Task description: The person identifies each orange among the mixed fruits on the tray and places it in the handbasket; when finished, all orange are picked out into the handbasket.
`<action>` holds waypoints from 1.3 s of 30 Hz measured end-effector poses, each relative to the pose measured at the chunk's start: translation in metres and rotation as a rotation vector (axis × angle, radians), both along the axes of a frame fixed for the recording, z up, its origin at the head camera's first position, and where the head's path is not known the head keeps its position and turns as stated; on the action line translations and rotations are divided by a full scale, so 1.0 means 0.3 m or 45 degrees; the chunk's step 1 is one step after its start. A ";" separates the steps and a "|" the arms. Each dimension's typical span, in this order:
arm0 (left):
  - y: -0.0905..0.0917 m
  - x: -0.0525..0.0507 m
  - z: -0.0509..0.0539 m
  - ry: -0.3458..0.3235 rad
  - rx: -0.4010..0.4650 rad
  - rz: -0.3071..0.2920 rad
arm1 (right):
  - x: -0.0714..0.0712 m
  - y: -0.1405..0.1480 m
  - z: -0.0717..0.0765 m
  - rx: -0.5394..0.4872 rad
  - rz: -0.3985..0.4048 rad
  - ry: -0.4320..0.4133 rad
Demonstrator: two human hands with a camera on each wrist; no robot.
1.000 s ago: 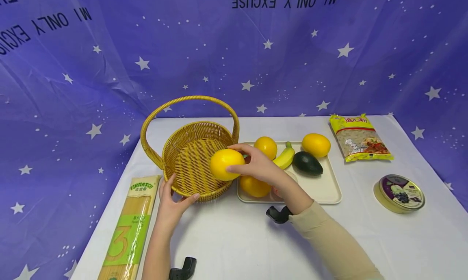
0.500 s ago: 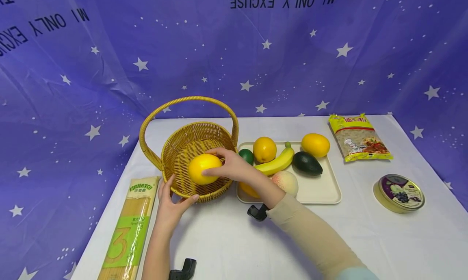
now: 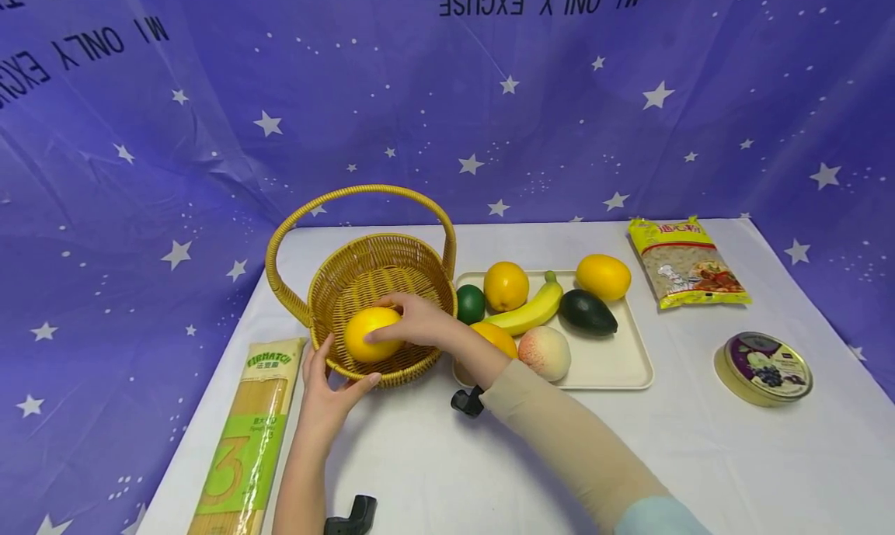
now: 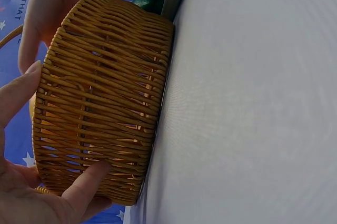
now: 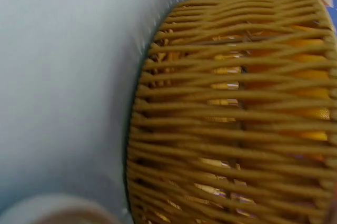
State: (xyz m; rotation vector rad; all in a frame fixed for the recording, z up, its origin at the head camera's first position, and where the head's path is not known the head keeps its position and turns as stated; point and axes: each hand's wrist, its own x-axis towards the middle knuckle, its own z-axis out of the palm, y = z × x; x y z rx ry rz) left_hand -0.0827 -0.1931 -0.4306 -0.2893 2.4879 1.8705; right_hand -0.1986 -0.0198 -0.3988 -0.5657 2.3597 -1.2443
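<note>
A round wicker basket [image 3: 391,377] with a tall handle stands on the white table. My left hand [image 3: 329,395] holds its near left side, thumb at the rim; in the left wrist view a finger [image 4: 87,184] lies against the woven outer wall. Inside the basket, low over its floor, my right hand [image 3: 419,320] grips a yellow oval fruit [image 3: 370,337] between thumb and fingers. Whether the fruit touches the bottom I cannot tell. Through the weave in the right wrist view, yellow-orange patches of the fruit [image 5: 310,84] show.
Right of the basket, a cream tray [image 3: 615,372] bears a banana [image 3: 527,311], an avocado [image 3: 589,313], a peach [image 3: 545,354], a green fruit [image 3: 471,303] and several yellow-orange fruits. A spaghetti pack [image 3: 245,442] lies left; a pasta bag [image 3: 688,263] and a round tin [image 3: 764,369] are right.
My right hand has carried the yellow oval fruit leftward from beside the tray, over the rim and down into the basket. My left hand stays at the basket's near left side.
</note>
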 end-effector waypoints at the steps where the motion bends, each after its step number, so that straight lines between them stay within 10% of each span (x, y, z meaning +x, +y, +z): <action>1: 0.001 -0.001 -0.002 0.002 0.002 -0.001 | -0.001 -0.005 -0.004 0.025 0.002 0.008; 39: -0.002 -0.003 -0.017 0.048 0.014 -0.006 | 0.027 -0.044 -0.020 0.271 0.076 0.077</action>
